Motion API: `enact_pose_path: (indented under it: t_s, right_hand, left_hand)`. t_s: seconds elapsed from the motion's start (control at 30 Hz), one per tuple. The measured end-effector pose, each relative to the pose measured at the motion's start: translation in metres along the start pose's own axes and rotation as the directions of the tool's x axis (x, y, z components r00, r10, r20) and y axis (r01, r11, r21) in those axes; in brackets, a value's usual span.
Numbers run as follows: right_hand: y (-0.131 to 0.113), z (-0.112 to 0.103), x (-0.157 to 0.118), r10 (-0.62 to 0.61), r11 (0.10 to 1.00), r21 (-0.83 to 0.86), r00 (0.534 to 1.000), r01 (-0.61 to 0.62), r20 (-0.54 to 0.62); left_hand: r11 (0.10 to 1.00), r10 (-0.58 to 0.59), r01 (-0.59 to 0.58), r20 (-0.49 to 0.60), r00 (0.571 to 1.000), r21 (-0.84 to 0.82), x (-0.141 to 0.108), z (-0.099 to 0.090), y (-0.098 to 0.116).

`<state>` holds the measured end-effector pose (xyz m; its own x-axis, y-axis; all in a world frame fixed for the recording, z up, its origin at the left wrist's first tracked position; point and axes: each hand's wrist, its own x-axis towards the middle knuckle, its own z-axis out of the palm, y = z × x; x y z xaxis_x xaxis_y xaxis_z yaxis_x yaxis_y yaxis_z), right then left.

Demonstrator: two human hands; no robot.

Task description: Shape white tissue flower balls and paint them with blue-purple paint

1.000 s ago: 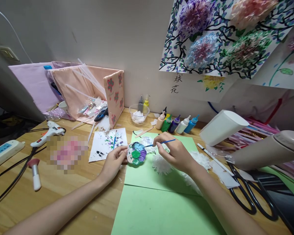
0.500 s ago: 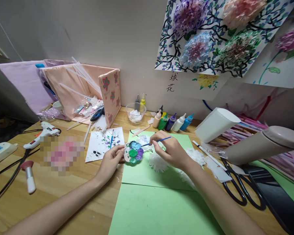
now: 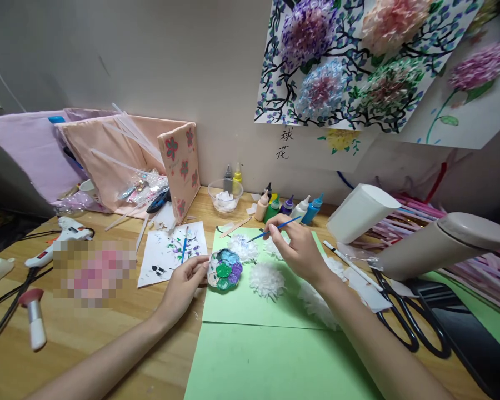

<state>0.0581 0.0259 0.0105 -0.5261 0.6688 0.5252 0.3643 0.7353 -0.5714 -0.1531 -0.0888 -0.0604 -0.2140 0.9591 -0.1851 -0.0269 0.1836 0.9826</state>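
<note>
My right hand [image 3: 286, 240] pinches a thin blue paintbrush [image 3: 275, 228], its tip down at a fluffy white paper flower [image 3: 242, 248] with bluish-purple tints. In my left hand [image 3: 191, 276] is the edge of a flower-shaped paint palette [image 3: 224, 270], its wells daubed blue, green, purple and white. Plain white paper flowers [image 3: 267, 280] lie on the green paper [image 3: 250, 355], some partly under my right hand and forearm. A second blue brush [image 3: 185, 244] rests on a paint-smeared white sheet [image 3: 150, 254] left of the palette.
Paint bottles [image 3: 300, 209] line the wall beside a clear bowl [image 3: 225, 195] of white scraps. Scissors [image 3: 408, 328], a black phone-like slab [image 3: 462, 328] and a grey tumbler [image 3: 437, 247] are at right. A glue gun [image 3: 58, 243] with cables and a makeup brush [image 3: 35, 319] lie at left.
The brush tip has moved from the palette up and right onto the tinted paper flower. My left hand still holds the palette. The whole view has shifted slightly.
</note>
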Motion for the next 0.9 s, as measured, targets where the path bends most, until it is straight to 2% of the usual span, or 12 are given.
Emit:
enact_pose_path:
  t_s: [0.17,0.33,0.5,0.63,0.8,0.9]
  right_hand:
    - [0.005,0.005,0.0,0.049,0.997,-0.059,0.994,-0.043,0.098]
    - [0.008,0.002,0.001,0.046,0.998,-0.032,0.999,-0.045,0.022]
    - [0.009,0.001,0.0,0.045,0.998,-0.039,0.994,-0.041,0.097]
    - [0.011,-0.001,0.002,0.05,0.998,-0.023,0.999,-0.05,0.005]
    - [0.012,0.001,0.002,0.063,0.998,-0.032,0.994,-0.061,0.085]
    - [0.014,0.002,0.002,0.055,0.998,-0.035,0.998,-0.053,0.043]
  left_hand:
    - [1.0,-0.009,0.009,-0.019,1.0,0.016,0.0,-0.001,0.0]
    - [1.0,-0.023,0.024,-0.022,0.999,0.013,0.0,-0.001,0.001]
    - [1.0,-0.018,0.019,-0.024,1.0,0.003,0.0,0.0,0.002]
    - [1.0,-0.018,0.018,-0.018,1.0,0.002,0.001,-0.001,-0.001]
    - [1.0,-0.008,0.008,-0.012,1.0,0.011,0.001,-0.001,-0.002]
    - [1.0,-0.005,0.005,-0.019,1.0,0.015,0.0,0.0,0.0]
